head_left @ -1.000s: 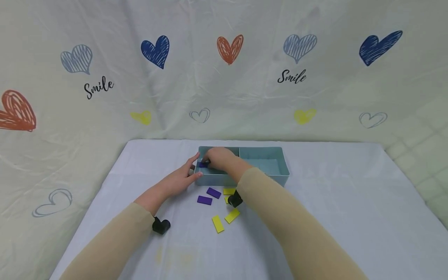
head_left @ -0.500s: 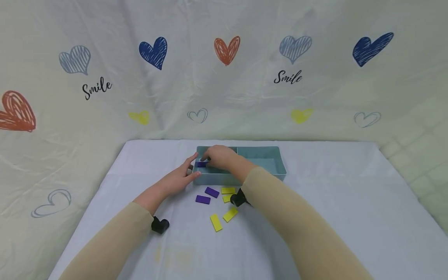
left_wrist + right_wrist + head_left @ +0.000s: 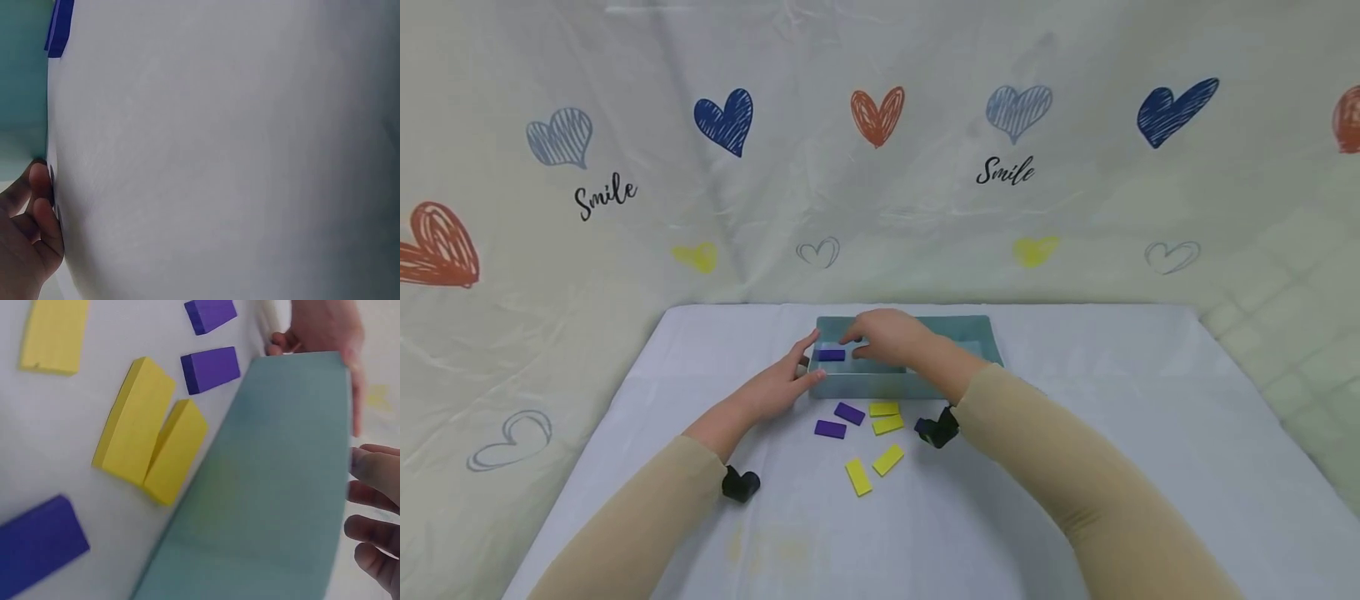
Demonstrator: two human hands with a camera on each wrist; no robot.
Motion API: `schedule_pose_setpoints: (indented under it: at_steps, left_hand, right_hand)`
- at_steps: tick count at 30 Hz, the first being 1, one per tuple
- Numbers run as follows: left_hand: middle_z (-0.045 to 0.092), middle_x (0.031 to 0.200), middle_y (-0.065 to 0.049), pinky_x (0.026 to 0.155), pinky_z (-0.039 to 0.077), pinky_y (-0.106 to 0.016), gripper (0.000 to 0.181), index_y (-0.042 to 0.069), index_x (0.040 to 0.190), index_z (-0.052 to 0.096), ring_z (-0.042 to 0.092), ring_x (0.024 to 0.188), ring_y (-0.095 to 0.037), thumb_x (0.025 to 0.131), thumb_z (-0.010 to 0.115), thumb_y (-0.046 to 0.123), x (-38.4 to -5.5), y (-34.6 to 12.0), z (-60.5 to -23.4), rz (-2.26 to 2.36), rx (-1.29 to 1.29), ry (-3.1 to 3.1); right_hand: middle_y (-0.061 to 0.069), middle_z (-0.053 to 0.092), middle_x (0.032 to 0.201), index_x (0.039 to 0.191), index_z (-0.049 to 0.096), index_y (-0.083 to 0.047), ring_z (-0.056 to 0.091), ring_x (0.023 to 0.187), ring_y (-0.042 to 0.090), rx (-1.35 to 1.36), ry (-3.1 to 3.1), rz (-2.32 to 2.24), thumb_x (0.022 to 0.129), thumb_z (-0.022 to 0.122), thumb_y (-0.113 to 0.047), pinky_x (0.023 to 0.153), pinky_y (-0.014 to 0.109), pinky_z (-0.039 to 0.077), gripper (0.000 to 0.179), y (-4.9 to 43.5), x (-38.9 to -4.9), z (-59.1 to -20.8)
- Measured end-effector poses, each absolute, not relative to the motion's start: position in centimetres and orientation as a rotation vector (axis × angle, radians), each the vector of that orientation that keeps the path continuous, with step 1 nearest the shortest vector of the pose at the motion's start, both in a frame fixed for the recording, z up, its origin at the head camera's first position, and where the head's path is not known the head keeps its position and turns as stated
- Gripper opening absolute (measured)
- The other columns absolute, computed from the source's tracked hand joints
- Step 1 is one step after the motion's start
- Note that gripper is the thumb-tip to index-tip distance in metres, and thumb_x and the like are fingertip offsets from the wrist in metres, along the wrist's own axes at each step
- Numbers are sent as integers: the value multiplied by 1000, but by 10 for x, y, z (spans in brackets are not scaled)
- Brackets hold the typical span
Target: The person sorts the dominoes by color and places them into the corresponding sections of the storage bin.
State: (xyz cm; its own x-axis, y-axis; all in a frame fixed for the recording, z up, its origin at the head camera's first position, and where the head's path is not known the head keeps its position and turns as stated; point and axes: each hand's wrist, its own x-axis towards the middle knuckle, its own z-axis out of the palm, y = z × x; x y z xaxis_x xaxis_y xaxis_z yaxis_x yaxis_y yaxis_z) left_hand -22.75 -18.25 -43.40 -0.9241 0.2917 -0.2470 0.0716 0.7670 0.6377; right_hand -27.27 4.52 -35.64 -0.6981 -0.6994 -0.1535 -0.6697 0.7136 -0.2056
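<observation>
A pale teal box (image 3: 865, 386) with a divider stands toward the back of the table. In its left compartment lies a purple block (image 3: 831, 355), near the left end. My left hand (image 3: 775, 387) holds the box's left end, thumb at the front corner and index finger reaching to the back corner; its other fingers bend against the end wall in the left wrist view. Over the left compartment is my right hand (image 3: 891, 336), its fingers parted and holding nothing, just right of the purple block. Its fingers (image 3: 375, 472) show beyond the box wall in the right wrist view.
In front of the box lie two purple blocks (image 3: 831, 429) and several yellow blocks (image 3: 858, 477). Another purple block (image 3: 44, 547) lies close under my right wrist. A black wrist camera (image 3: 938, 428) hangs below each forearm. A white cloth covers the table (image 3: 1120, 433).
My right hand has let go of the purple block in the left compartment and drawn back to the right, its fingers spreading. The left hand stays at the box's end. The view shifted slightly.
</observation>
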Motion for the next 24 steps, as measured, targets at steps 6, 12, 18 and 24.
schedule_pose_setpoints:
  at_steps: [6, 12, 18, 24]
  left_hand:
    - [39, 150, -18, 104, 38, -60, 76, 47, 156, -4, 50, 127, -37, 100, 46, 58, -227, -182, -435, 929, 275, 2641]
    - [38, 151, -17, 105, 36, -61, 75, 50, 155, -4, 49, 129, -37, 99, 46, 58, -226, -181, -436, 945, 276, 2642]
    - [38, 151, -17, 106, 36, -60, 75, 50, 155, -3, 49, 129, -38, 100, 47, 57, -225, -179, -435, 951, 278, 2641]
    - [38, 151, -18, 105, 36, -61, 76, 48, 156, -4, 49, 129, -38, 100, 46, 57, -226, -181, -436, 943, 285, 2646]
  right_hand:
    - [-3, 68, 121, 129, 69, -24, 63, 112, 18, -1145, 2761, -148, 93, 72, -25, 94, 31, 51, 36, 66, -262, -346]
    - [-3, 69, 115, 128, 70, -23, 64, 105, 16, -1180, 2793, -168, 92, 73, -25, 89, 30, 53, 36, 90, -250, -339]
    - [-3, 69, 108, 124, 72, -21, 65, 94, 12, -1227, 2826, -271, 91, 74, -23, 81, 27, 54, 33, 117, -234, -335]
    - [-4, 67, 99, 119, 75, -18, 64, 84, 13, -1322, 2849, -315, 88, 76, -18, 73, 25, 53, 31, 148, -218, -338]
